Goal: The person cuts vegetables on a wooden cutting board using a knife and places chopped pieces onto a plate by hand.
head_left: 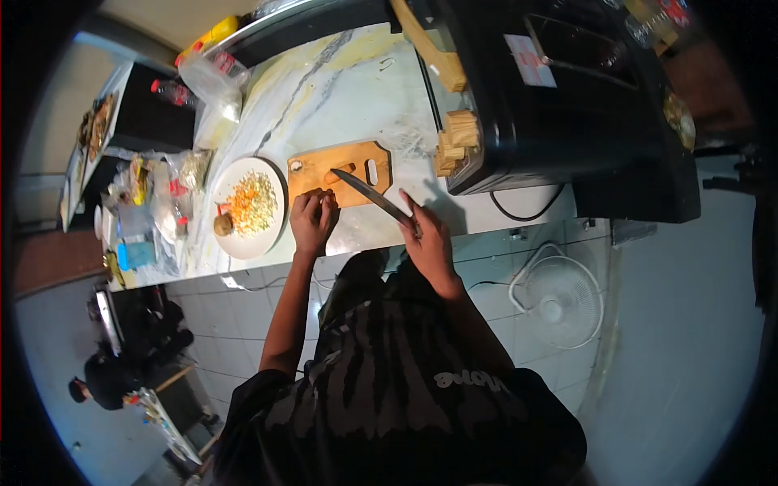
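Observation:
My right hand point(429, 243) is wrapped around the handle of a kitchen knife point(369, 193), its blade slanting up and left over a wooden cutting board point(356, 155). Under the blade tip lies an orange-brown elongated piece point(340, 173), perhaps sausage or carrot. My left hand point(314, 220) is closed at the board's front left edge; whatever its curled fingers hold is hidden. A small white piece point(297, 166) rests at the board's left corner. Left of the board, a white plate point(228, 182) carries chopped orange and pale bits, with a round brown item point(222, 225) near its rim.
A large black appliance point(519, 121) stands to the right, wooden blocks point(458, 138) beside it. Crumpled clear plastic point(405, 134) lies behind the board. Bags and bottles point(166, 194) crowd the left. A white fan point(559, 300) is on the floor; another person point(113, 377) is lower left.

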### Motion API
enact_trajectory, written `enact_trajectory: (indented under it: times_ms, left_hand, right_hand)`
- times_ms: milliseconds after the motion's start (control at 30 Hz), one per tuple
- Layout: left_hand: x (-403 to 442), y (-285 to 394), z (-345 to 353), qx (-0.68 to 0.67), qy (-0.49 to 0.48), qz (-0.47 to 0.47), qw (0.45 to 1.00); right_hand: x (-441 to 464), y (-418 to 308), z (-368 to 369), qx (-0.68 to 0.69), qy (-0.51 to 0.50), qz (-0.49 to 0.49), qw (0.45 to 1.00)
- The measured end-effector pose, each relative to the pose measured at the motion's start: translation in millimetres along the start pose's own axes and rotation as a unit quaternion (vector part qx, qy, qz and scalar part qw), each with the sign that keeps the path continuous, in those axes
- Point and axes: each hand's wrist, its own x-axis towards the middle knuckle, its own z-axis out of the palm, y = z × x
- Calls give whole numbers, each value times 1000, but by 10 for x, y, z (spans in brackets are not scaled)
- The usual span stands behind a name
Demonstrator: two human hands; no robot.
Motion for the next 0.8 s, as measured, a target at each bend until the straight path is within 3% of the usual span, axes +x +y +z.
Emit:
enact_trajectory:
  times_ms: [67, 167, 200, 267, 367, 467, 633, 700, 800]
  left_hand:
    - [-47, 53, -64, -13, 12, -10, 1000]
    - [-46, 166, -129, -20, 4, -12, 1000]
    - [-57, 155, -122, -21, 5, -21, 1000]
    - [-62, 123, -90, -52, 28, -34, 998]
    - [-86, 69, -29, -44, 62, -65, 995]
    - [-110, 42, 0, -10, 98, -102, 990]
    - [-124, -15, 0, -4, 126, -153, 980]
    - [-124, 8, -15, -27, 134, -163, 977]
    - [-121, 11, -42, -57, 126, -181, 974]
  right_hand:
    - [-88, -110, -66, 33, -146, 205, 967]
    - [-121, -264, -56, 43, -221, 257, 940]
    - [-192, -203, 6, 40, -229, 258, 938]
    - [-289, -120, 154, 43, -188, 97, 976]
    - [-260, -271, 186, 66, -257, 56, 963]
    - [-235, -280, 307, 38, -323, 91, 941]
    - [-141, -265, 500, -2, -327, 76, 942]
    - [-106, -302, 520, -10, -363, 161, 918]
    - [-105, -314, 572, -30, -358, 157, 920]
